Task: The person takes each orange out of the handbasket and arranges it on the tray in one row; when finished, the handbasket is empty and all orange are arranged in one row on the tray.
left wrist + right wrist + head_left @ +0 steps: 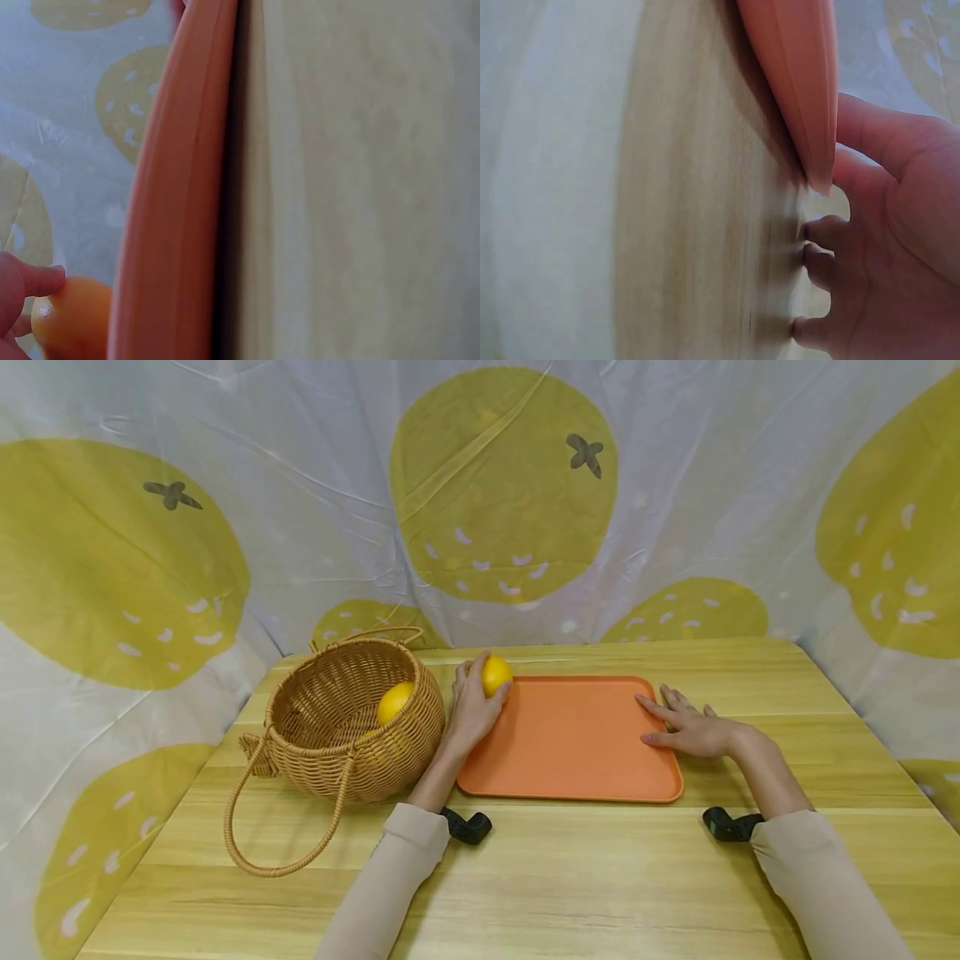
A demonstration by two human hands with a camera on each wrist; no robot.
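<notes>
My left hand grips a yellow-orange orange at the far left corner of the orange tray. In the left wrist view the thumb lies against the orange, partly hidden by the tray's rim. My right hand is spread at the tray's right edge, thumb and a finger reaching over the rim. In the right wrist view its other fingertips touch the table beside the tray. Left of the left hand, a wicker basket holds another orange.
One basket handle droops onto the table at the front; the other leans back. Behind the table hangs a pale cloth printed with big yellow fruit. Black wrist devices sit under both wrists.
</notes>
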